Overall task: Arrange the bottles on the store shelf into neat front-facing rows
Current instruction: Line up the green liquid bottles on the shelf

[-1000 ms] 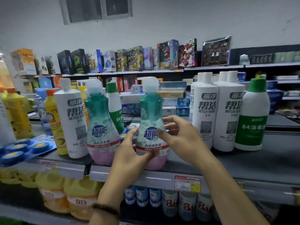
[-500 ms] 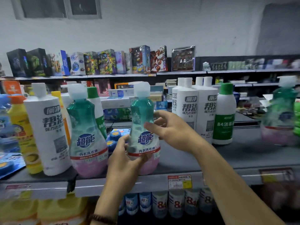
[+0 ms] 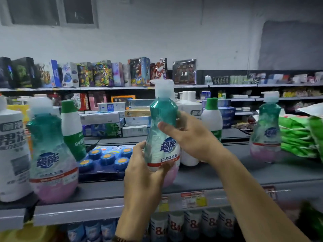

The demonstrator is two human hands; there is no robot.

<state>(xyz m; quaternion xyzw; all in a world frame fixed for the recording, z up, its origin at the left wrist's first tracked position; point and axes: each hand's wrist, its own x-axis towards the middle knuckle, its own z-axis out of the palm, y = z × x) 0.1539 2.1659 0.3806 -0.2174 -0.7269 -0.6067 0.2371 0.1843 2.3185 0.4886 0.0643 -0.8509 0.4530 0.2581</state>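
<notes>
A teal-and-pink detergent bottle (image 3: 163,137) with a white pump cap stands upright at the middle of the grey shelf (image 3: 104,203), label facing me. My left hand (image 3: 143,173) grips its lower body from the left. My right hand (image 3: 188,135) holds its upper body from the right. A matching bottle (image 3: 52,154) stands at the left, and another matching bottle (image 3: 265,130) at the right. White bottles (image 3: 189,109) and a green-capped white bottle (image 3: 211,117) stand behind my right hand.
A large white bottle (image 3: 12,147) and a green-capped bottle (image 3: 72,126) stand at the left. A blue pack of round blocks (image 3: 106,159) lies behind. Green packets (image 3: 297,135) are stacked at the right. Price tags (image 3: 193,199) line the shelf edge; bottles (image 3: 174,227) fill the lower shelf.
The view has swung right and closer. The held bottle has shifted right along the shelf, and my right hand now wraps its upper body instead of resting beside it.
</notes>
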